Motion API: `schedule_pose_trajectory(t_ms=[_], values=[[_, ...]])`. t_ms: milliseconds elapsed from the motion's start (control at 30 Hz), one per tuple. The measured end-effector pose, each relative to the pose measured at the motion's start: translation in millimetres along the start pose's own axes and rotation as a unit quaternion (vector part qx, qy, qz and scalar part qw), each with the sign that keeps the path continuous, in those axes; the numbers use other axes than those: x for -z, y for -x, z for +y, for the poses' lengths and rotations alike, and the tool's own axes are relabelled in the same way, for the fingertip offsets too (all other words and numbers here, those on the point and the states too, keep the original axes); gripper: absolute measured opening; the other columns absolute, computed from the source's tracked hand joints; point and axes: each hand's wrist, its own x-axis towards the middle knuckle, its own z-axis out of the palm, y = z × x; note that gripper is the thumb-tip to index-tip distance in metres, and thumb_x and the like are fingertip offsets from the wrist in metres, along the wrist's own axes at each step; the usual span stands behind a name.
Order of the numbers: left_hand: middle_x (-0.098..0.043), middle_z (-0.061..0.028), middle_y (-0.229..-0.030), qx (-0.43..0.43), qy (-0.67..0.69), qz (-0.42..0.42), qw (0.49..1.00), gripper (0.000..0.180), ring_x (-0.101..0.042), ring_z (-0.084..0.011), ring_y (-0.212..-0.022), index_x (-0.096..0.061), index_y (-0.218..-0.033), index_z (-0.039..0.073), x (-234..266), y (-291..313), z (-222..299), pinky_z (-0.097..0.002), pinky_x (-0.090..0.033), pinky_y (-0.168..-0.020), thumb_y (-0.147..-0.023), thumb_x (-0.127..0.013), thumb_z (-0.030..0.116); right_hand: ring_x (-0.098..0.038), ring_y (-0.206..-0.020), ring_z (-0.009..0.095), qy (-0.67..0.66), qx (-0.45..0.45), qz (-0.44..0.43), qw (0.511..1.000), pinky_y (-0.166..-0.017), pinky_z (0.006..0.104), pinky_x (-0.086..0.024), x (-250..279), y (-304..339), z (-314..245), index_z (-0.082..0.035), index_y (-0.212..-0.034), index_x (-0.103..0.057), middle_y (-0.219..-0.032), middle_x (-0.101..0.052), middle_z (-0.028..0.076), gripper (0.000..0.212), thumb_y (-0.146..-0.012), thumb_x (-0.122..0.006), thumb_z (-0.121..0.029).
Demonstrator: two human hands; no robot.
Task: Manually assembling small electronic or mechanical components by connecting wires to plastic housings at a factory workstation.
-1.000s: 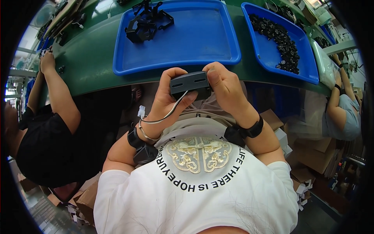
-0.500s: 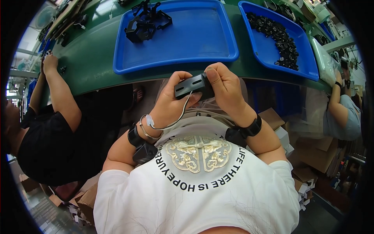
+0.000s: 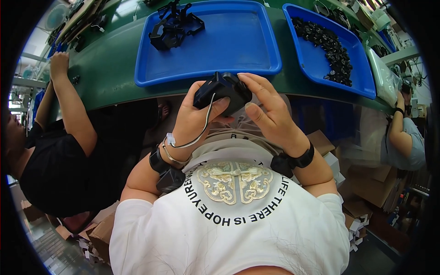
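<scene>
A black box-shaped device with a thin cable is held just off the table's near edge. My left hand is closed round its left side, the thumb lying across the near face. From the device the cable runs down to a small clear connector at my left wrist. My right hand is at the device's right side with thumb and fingers apart. Its fingertips reach the upper right corner; whether they press on it I cannot tell.
Beyond my hands, a blue tray with black brackets stands on the green table. Right of it, another blue tray carries many small black parts. A clear plastic bag lies farther right. People sit on both sides.
The device has been turned, so its slotted face no longer shows and a darker side faces up. My right hand has loosened from its right end, the thumb now spread away.
</scene>
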Motion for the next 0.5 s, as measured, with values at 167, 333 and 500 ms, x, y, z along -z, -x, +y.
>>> schedule_pose_trajectory(t_ms=[167,333,500], values=[[-0.060,-0.0078,-0.102,-0.015,0.001,0.029,0.999,0.032,-0.061,-0.0177,-0.093,-0.045,-0.109,0.005,-1,-2,2,-0.0331,-0.059,-0.066,-0.084,-0.065,0.005,-0.036,-0.126,0.029,0.137,0.125,-0.060,0.981,-0.103,0.0358,-0.028,13,3,-10,0.002,-0.128,-0.047,-0.137,-0.038,0.020,0.055,-0.093,-0.047,-0.041],[-0.060,-0.0066,-0.101,-0.047,-0.003,0.020,0.999,0.032,-0.061,-0.0173,-0.093,-0.046,-0.109,0.005,-2,-4,-1,-0.0328,-0.059,-0.067,-0.084,-0.065,0.005,-0.031,-0.130,0.029,0.129,0.022,0.022,0.991,-0.104,0.0385,-0.025,13,-2,-6,-0.001,-0.129,-0.048,-0.139,-0.036,0.020,0.056,-0.092,-0.047,-0.043],[-0.061,-0.0060,-0.100,-0.066,-0.021,0.023,0.997,0.034,-0.061,-0.0162,-0.092,-0.045,-0.109,0.006,0,-2,-1,-0.0321,-0.058,-0.067,-0.083,-0.066,0.006,-0.028,-0.131,0.029,0.051,0.078,-0.052,0.994,-0.106,0.0394,-0.022,19,-3,-5,-0.002,-0.130,-0.049,-0.142,-0.033,0.019,0.056,-0.092,-0.047,-0.044]])
